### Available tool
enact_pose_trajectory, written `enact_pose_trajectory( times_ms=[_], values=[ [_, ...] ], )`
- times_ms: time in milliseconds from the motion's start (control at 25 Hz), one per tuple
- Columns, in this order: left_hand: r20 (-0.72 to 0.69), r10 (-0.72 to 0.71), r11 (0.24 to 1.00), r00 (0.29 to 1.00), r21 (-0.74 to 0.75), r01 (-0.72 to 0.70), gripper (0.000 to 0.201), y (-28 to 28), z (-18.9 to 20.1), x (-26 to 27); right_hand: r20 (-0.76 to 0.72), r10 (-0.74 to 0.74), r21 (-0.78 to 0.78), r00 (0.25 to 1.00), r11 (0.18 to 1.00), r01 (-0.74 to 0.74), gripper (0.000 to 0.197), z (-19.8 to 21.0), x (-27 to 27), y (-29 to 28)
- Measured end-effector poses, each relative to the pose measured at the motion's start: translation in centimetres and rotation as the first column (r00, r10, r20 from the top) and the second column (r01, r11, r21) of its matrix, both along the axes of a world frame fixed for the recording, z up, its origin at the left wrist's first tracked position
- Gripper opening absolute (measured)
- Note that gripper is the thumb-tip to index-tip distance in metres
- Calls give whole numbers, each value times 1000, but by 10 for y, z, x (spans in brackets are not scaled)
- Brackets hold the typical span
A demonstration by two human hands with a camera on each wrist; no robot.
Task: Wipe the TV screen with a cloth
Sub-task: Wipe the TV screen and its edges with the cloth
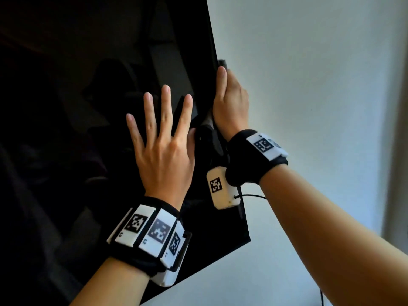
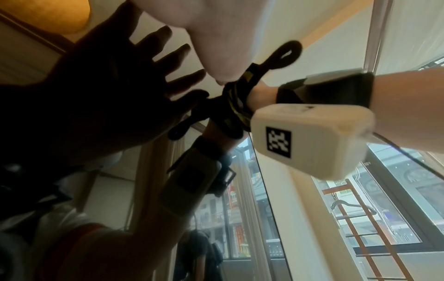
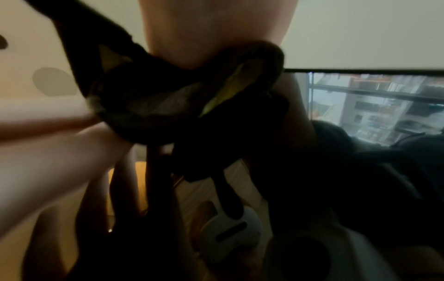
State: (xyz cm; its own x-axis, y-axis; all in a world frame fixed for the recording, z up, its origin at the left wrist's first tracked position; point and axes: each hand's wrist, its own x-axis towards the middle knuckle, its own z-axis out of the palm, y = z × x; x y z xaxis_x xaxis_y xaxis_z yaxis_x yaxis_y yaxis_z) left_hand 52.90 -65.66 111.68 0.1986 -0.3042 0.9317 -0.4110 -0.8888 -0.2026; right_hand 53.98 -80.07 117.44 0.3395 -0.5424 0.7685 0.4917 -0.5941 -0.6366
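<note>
The black TV screen (image 1: pixel 77 129) fills the left of the head view, tilted, with its right edge running down the middle. My left hand (image 1: pixel 163 133) lies flat on the glass near that edge, fingers straight and spread, holding nothing. My right hand (image 1: pixel 229 100) grips a bunched dark cloth (image 1: pixel 208 127) against the screen's right edge, thumb on the front, fingers hidden behind. In the right wrist view the cloth (image 3: pixel 168 98) is black with yellow and grey patches. The left wrist view shows the cloth (image 2: pixel 236 98) next to my left thumb (image 2: pixel 216 47).
A plain white wall (image 1: pixel 320 85) lies right of the TV. The screen's lower right corner (image 1: pixel 248 239) sits just under my right wrist. A thin black cable (image 1: pixel 321 297) shows at the bottom. The glass mirrors a window (image 2: pixel 252 218) and my hand.
</note>
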Motion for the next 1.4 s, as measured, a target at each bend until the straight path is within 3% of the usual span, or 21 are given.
enact_pose_trajectory(
  times_ms=[120,280,360,440,600,720,880,1120,1320,1400],
  values=[
    [23,8,1000,1000,-8,-8,50,2,-4,5,12,1,-9,1000,1000,-1,30,-14,1,-2],
    [52,14,1000,999,-7,-14,49,2,-5,10,-49,-30,16,998,999,31,28,-123,-4,3],
    [56,23,1000,998,-16,-22,48,0,-7,11,-62,-30,16,998,999,31,39,-161,-6,5],
    [60,27,999,998,-27,-25,48,-2,-7,11,-43,-40,-14,998,999,40,42,-156,-4,2],
    [24,25,999,999,-23,-25,49,-2,-11,8,17,-24,8,1000,1000,24,26,-118,0,0],
    [2,14,999,1000,45,-14,50,4,-49,-1,-23,-36,50,999,998,37,30,-158,-2,4],
    [-48,67,982,997,177,-57,54,25,-100,-3,-141,-70,65,987,995,80,54,-237,-11,10],
    [-14,74,985,997,155,-71,55,26,-111,4,-73,-104,66,992,992,109,51,-208,0,8],
    [-4,72,987,997,141,-71,54,25,-112,6,-158,-87,206,984,971,119,53,-290,-14,26],
    [4,78,987,997,144,-78,54,24,-112,6,-145,-88,250,985,960,123,52,-292,-10,25]
  ],
)
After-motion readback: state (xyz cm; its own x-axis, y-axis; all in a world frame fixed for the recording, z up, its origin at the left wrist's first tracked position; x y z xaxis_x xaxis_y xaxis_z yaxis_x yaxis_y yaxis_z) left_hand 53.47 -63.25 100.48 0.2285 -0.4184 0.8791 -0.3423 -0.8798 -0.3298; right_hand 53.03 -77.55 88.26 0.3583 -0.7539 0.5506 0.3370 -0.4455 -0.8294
